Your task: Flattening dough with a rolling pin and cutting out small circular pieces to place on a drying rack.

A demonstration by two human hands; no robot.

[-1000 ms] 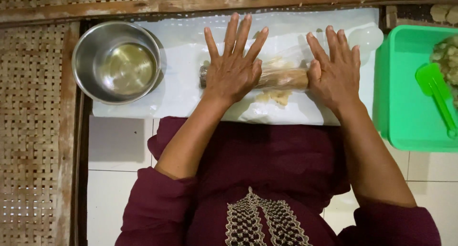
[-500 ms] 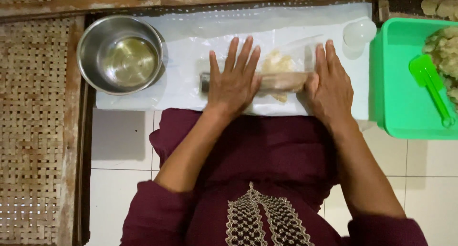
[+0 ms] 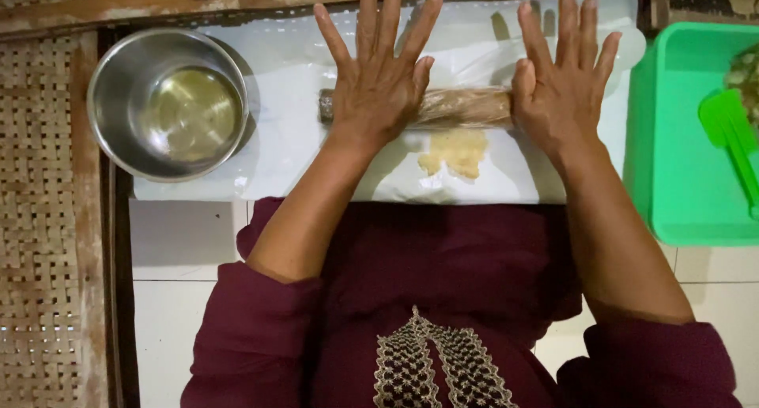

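1. Two containers stand beside the work sheet: a round steel bowl (image 3: 168, 103) on the left, with a thin layer of yellowish liquid at its bottom, and a green plastic tray (image 3: 681, 179) on the right, which holds a green spatula (image 3: 731, 139) and some pale pieces at its far corner (too cut off to tell what they are).
2. Between them lies a white plastic sheet (image 3: 292, 151), and on it a wooden rolling pin (image 3: 462, 107) lies crosswise.
3. The left hand (image 3: 379, 80) presses flat on the left end of the pin, fingers spread wide and straight, gripping nothing.
4. The right hand (image 3: 560, 88) presses flat on the right end in the same way, fingers wide.
5. A small flattened piece of pale dough (image 3: 453, 152) lies just beside the pin, on the near side.
6. The bowl overlaps the left edge of the sheet; the tray is just beside its right edge. Bare sheet shows between bowl and left hand.
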